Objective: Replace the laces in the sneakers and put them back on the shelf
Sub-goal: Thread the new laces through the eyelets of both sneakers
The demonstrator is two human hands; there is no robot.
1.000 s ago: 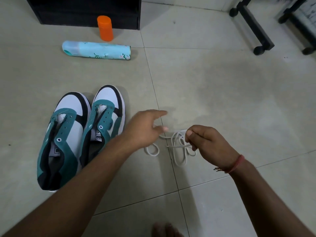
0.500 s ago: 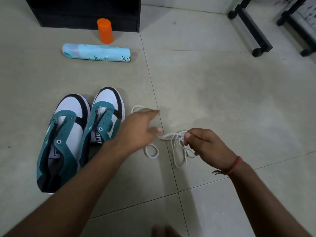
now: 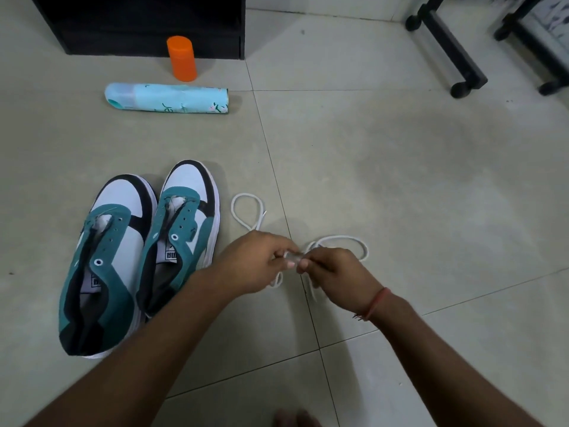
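Open tiled floor (image 3: 400, 180) extends right of and beyond the white lace (image 3: 246, 211); passage there is unobstructed up to the black wheeled frame legs (image 3: 452, 50) at the far right. On the left, the pair of sneakers (image 3: 138, 251) stands side by side, the nearer one just beside the left hand (image 3: 255, 263). Beyond the sneakers, a light-blue spray can (image 3: 166, 98) lies on its side, with an upright orange cylinder (image 3: 181, 58) close behind it, in front of the black shelf (image 3: 147, 23). A clear strip of floor separates can and sneakers.
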